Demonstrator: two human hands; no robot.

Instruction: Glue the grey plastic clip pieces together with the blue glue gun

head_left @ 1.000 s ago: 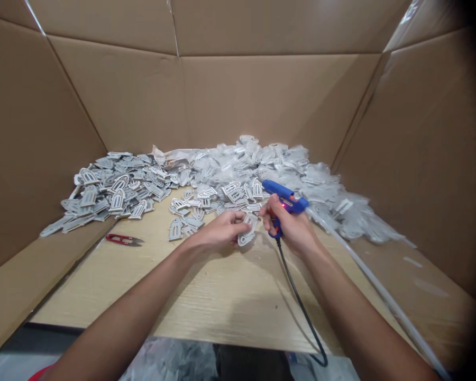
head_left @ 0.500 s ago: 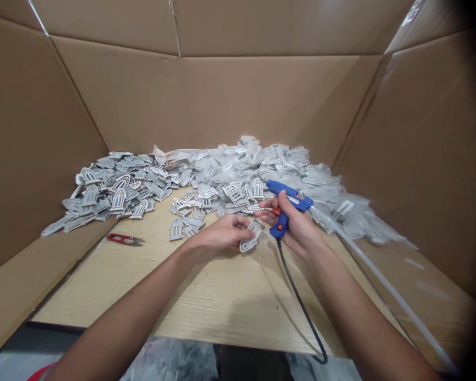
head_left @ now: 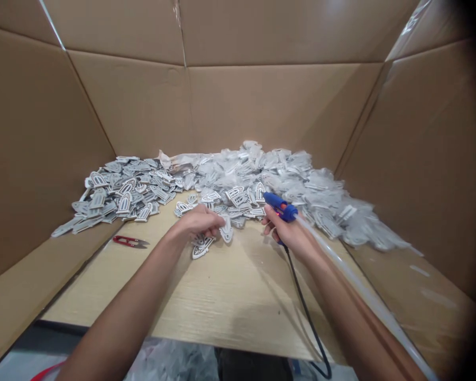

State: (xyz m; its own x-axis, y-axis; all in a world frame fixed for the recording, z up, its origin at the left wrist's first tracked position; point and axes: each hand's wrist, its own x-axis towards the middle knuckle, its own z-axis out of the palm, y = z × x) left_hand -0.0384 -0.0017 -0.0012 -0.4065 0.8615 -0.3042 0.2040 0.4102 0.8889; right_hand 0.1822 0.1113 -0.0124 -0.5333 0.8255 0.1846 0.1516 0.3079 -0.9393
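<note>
Head view, and the left hand point(head_left: 201, 219) has thumb and fingers pinched on one end of a small grey piece point(head_left: 226, 232), just above the table point(head_left: 198, 301); the right hand point(head_left: 287, 233) is curled round the blue glue gun point(head_left: 280, 205). Watch that nozzle: it points towards the plastic bags point(head_left: 321, 206), and if hot, a stray touch might melt one. That end-only pinch could let the piece slip, and the slack cord point(head_left: 301, 291) may snag at the table's edge.
</note>
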